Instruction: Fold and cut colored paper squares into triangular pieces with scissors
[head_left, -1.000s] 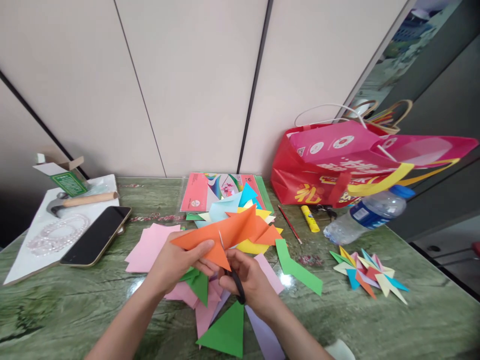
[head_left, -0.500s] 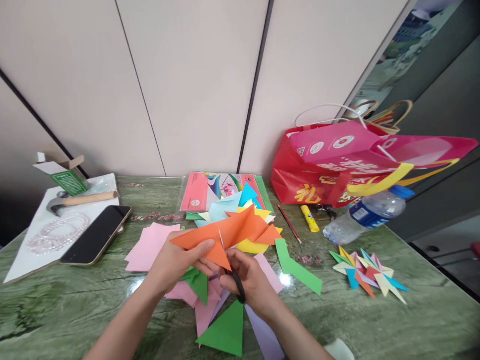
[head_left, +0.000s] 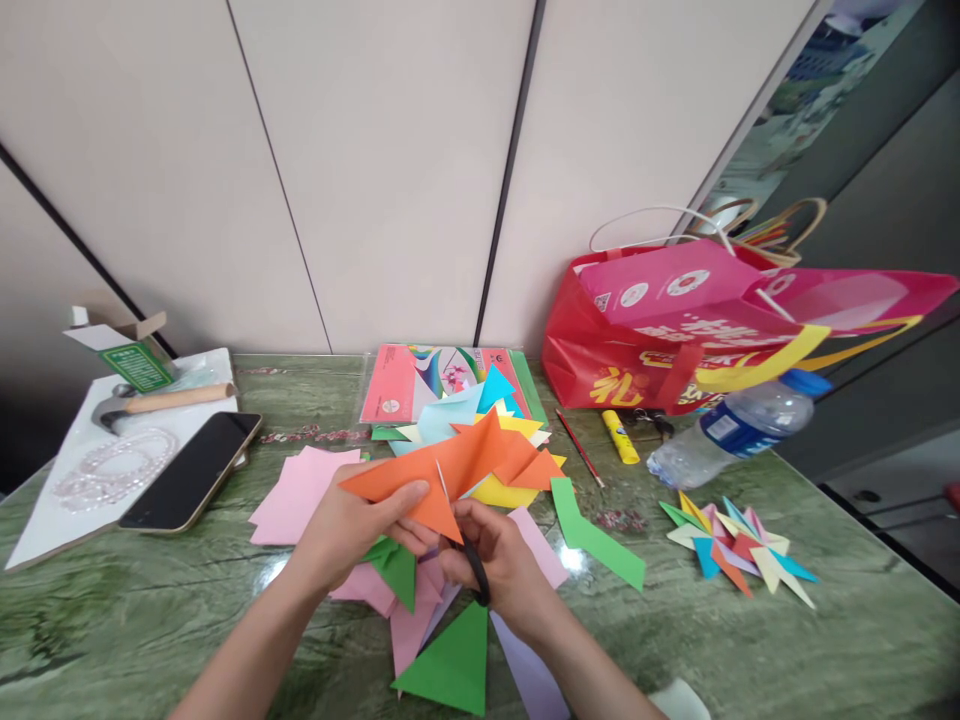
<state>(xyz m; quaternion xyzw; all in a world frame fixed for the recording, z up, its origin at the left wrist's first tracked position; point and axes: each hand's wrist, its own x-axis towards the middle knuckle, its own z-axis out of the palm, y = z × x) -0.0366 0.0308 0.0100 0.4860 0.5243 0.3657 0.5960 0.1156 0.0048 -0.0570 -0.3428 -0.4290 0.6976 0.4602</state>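
Note:
My left hand (head_left: 367,525) pinches a folded sheet of orange paper (head_left: 405,478), thumb on top. My right hand (head_left: 491,555) is closed round the black handles of a pair of scissors (head_left: 478,572). One thin blade shows against the orange paper, near its middle. Below the hands lie a green triangle of paper (head_left: 450,660), purple paper (head_left: 529,665) and pink paper pieces (head_left: 411,630). More pink sheets (head_left: 304,495) are left of my left hand. A bent green strip (head_left: 600,545) lies right of my right hand.
Behind the hands are cut papers and a colored paper pack (head_left: 401,385). To the right are a glue stick (head_left: 620,437), a red pencil (head_left: 579,450), a water bottle (head_left: 739,425), a red bag (head_left: 592,340) and paper stars (head_left: 739,550). A phone (head_left: 195,470) and hammer (head_left: 180,398) lie left.
The orange paper's right part has shifted slightly, with a small gap showing beside the blade. Both hands keep nearly the same place and grip.

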